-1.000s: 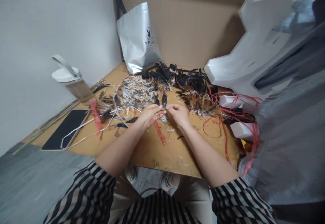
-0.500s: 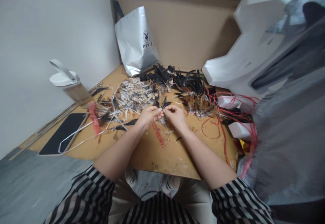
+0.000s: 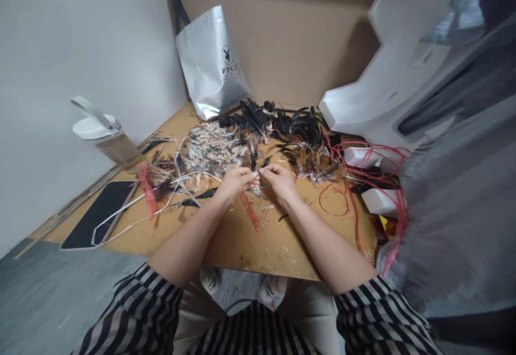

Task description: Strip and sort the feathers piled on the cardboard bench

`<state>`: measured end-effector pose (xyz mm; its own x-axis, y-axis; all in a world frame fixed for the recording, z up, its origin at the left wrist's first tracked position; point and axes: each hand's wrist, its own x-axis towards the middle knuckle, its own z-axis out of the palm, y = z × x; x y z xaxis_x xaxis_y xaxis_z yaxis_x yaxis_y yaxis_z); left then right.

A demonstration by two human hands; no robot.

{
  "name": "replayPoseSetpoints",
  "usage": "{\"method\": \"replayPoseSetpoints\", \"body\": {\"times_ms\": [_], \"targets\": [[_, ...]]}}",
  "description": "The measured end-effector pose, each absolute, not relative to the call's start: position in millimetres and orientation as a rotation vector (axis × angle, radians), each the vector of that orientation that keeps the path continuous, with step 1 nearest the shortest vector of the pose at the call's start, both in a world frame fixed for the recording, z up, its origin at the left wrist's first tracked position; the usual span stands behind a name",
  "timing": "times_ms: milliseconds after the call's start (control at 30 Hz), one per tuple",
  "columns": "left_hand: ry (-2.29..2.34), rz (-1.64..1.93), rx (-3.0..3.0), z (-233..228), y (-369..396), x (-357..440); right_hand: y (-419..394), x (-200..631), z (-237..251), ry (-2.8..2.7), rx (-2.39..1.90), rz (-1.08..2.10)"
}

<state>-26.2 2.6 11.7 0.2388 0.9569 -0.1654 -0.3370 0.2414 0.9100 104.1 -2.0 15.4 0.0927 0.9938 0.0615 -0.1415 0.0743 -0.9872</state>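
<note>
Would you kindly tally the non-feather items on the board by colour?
White: 1 lidded bottle, 2 foam blocks
Silver: 1 bag
Black: 1 flat pad
Red: 1 strip, 1 cord tangle
Total: 7

Bare forearms and bare hands, left hand [image 3: 234, 183] and right hand [image 3: 281, 181], unadorned by rings or watch. Black-and-white striped sleeves [image 3: 145, 306] pushed up near the elbows. Same striped fabric across the lap, pale cloth between.
</note>
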Motion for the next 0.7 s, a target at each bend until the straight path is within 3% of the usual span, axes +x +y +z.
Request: {"method": "replayPoseSetpoints", "body": {"times_ms": [200, 433, 700], "targets": [[0.919, 1.079, 0.931, 10.5, 3.9, -26.4, 1.8, 109.7, 11.6, -1.214, -1.127, 1.105], [0.883, 1.192, 0.8, 7.8, 10.8, -34.6, 3.7, 137.1, 17.5, -1.929, -1.39, 0.611], [0.846, 1.235, 0.692, 3.2, 19.1, -41.3, -6.2, 130.6, 23.5, -2.375, -1.589, 0.31]]}}
